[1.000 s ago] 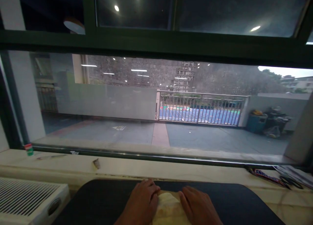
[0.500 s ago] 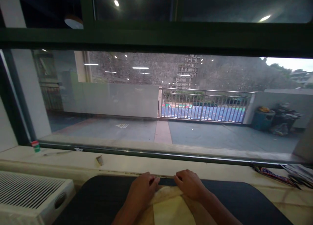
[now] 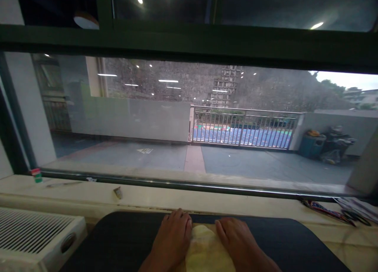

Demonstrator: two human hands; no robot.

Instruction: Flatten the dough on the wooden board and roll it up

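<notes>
A pale yellow, soft-looking sheet (image 3: pixel 208 248) lies at the near edge of the view on a dark table (image 3: pixel 126 240); I cannot tell what it is. A tan edge shows beneath its far end. My left hand (image 3: pixel 174 236) rests along the sheet's left side, its fingers laid flat and pointing forward. On the other side, my right hand (image 3: pixel 236 234) lies palm down against the sheet, with its fingers bent slightly over at the far end and the thumb near the sheet. The undersides of both hands are hidden.
Behind the table runs a white windowsill (image 3: pixel 177 201) below a large window. On it are a red-and-green container (image 3: pixel 36 175), a small scrap (image 3: pixel 117 192), a wrapper (image 3: pixel 327 211) and black-handled scissors (image 3: pixel 356 217). A white slatted heater (image 3: pixel 41 240) stands left.
Both hands have gone from curled fingers at the sheet's far edge to lying flatter along its sides. The sheet's folded far part now looks smoother and more spread. The view has shifted slightly.
</notes>
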